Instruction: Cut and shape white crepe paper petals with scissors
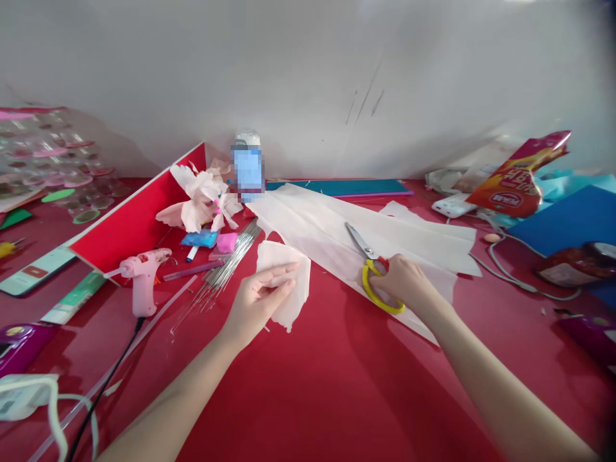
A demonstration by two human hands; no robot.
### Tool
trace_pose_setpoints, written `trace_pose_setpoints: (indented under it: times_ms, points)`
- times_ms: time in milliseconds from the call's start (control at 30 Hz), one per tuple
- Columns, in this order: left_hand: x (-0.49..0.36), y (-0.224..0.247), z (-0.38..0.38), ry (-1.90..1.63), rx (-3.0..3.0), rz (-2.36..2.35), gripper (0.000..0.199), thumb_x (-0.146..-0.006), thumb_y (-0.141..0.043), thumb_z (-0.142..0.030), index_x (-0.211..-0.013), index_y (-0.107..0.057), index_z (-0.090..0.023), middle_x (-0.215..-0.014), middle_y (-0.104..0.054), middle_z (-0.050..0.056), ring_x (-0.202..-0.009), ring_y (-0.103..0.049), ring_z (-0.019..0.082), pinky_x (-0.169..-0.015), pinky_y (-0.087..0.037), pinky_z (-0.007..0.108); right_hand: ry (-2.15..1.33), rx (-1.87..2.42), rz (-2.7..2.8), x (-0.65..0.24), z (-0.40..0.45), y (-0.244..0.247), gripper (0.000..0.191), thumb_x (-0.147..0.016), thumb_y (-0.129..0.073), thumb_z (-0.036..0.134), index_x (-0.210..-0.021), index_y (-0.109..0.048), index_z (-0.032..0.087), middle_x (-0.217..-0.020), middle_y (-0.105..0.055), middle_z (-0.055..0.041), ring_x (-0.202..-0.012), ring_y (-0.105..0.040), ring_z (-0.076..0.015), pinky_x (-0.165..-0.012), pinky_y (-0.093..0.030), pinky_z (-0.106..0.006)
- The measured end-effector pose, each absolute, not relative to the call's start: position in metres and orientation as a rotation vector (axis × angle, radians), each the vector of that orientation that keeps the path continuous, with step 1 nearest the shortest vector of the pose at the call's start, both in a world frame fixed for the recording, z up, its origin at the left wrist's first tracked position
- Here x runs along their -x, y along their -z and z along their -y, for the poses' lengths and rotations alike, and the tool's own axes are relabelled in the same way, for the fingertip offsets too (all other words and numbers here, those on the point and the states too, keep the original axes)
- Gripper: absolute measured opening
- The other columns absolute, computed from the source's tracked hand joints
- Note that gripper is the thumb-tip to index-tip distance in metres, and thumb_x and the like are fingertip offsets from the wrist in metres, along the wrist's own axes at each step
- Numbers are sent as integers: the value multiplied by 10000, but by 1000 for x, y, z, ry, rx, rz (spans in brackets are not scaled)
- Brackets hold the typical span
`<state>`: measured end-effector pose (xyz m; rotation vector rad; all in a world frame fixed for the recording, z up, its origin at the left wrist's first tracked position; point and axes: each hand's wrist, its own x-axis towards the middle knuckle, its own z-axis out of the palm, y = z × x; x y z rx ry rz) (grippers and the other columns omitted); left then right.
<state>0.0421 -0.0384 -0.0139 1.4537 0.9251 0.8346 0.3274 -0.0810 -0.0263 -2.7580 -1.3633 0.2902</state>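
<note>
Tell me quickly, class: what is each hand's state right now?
Left hand: closed, pinching a small white paper piece.
Right hand: closed, holding yellow-handled scissors.

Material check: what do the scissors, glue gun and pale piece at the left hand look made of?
Scissors: shiny grey blades, likely metal; smooth yellow handles, probably plastic.
Glue gun: uniform pink, seemingly satin plastic.
Pale piece: matte, ragged-edged, probably paper, possibly fabric.

Matt paper sheets (317, 221) with creases, scissors (369, 252) of shiny metal and plastic, smooth tabletop (308, 391) (a little glossy)
</note>
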Motion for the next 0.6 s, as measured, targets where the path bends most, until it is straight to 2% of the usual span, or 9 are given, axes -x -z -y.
trace_pose_setpoints:
  times_ms: [133, 267, 433, 533, 600]
  points:
    - [-41, 17, 35, -883, -1460, -901, 327, -818, -673, -381, -1108, -712, -235, -1221, -688, 43, -1136, -625, 241, -899, -531, 293, -286, 2734, 1357, -321, 85, 29, 400, -766, -581, 434, -946, -605, 78, -825, -669, -210, -788, -662, -338, -568, -417, -325]
    - [-40, 20, 30, -925, -1446, -889, 340, -820, -671, -367, -1121, -700, -212, -1252, -668, 58, -1197, -585, 237, -956, -499, 300, -214, 2727, 1254, -321, 85, 28, 413, -761, -597, 369, -1020, -589, 48, -867, -660, -243, -815, -659, -359, -579, -418, -336]
    - [-39, 17, 28, -927, -1442, -878, 345, -818, -673, -369, -1123, -699, -209, -1250, -669, 62, -1191, -590, 245, -954, -497, 307, -182, 2580, 1201, -319, 97, 7, 333, -768, -515, 200, -1079, -584, 104, -850, -651, -142, -813, -632, -296, -646, -438, -329]
    - [-36, 14, 28, -926, -1437, -869, 362, -802, -690, -387, -1119, -705, -213, -1230, -681, 65, -1160, -611, 256, -952, -497, 321, -387, 2262, 1264, -302, 118, -5, 393, -824, -487, 265, -1206, -526, 180, -872, -618, -65, -775, -603, -219, -684, -468, -294]
    - [-34, 12, 28, -941, -1424, -853, 368, -790, -706, -388, -1115, -709, -217, -1199, -698, 66, -1128, -632, 253, -938, -504, 319, -783, 1742, 1231, -285, 135, -8, 434, -808, -583, 380, -1210, -542, 219, -865, -569, -41, -752, -571, -191, -708, -479, -289]
